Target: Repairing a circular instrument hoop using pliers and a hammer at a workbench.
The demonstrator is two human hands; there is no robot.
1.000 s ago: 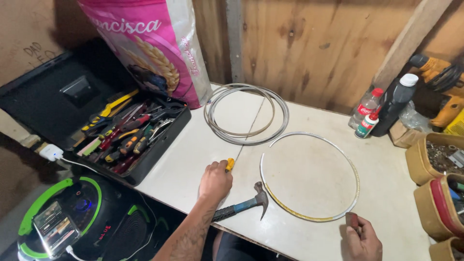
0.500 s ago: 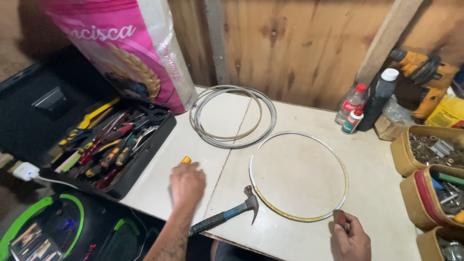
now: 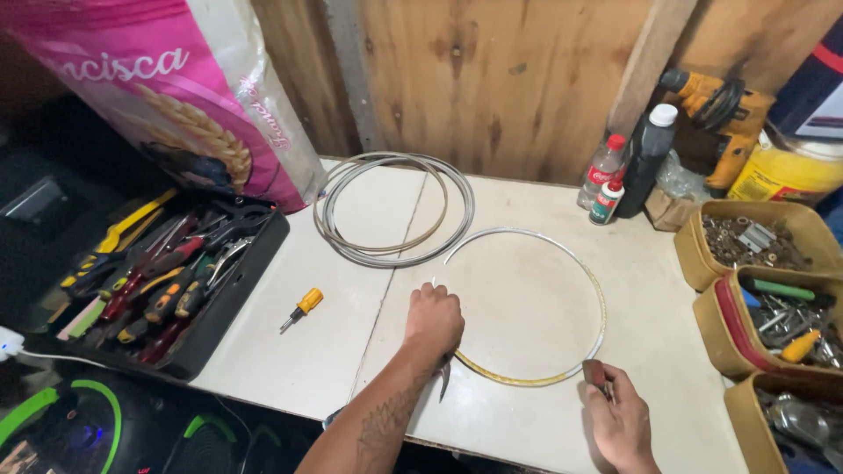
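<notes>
A thin metal ring (image 3: 597,290) with a yellowish inner face lies flat on the white tabletop (image 3: 527,211). My left hand (image 3: 435,318) is a closed fist on the ring's left side, gripping it near its loose end. Under my left forearm lies a hammer (image 3: 445,384), with only its head showing. My right hand (image 3: 622,420) pinches a small dark reddish object (image 3: 595,373) against the ring's near right edge. A small screwdriver with a yellow handle (image 3: 302,308) lies loose on the table, left of my left hand.
A coil of grey cable (image 3: 351,250) lies behind the ring. A black tool case (image 3: 167,290) and a pink sack (image 3: 176,96) are at left. Bottles (image 3: 645,162), a yellow power tool (image 3: 716,110) and boxes of hardware (image 3: 746,246) stand at right.
My left hand has let go of the yellow-handled screwdriver, moved right and closed on the ring. The hammer now lies under my forearm. My right hand stays at the ring's near edge.
</notes>
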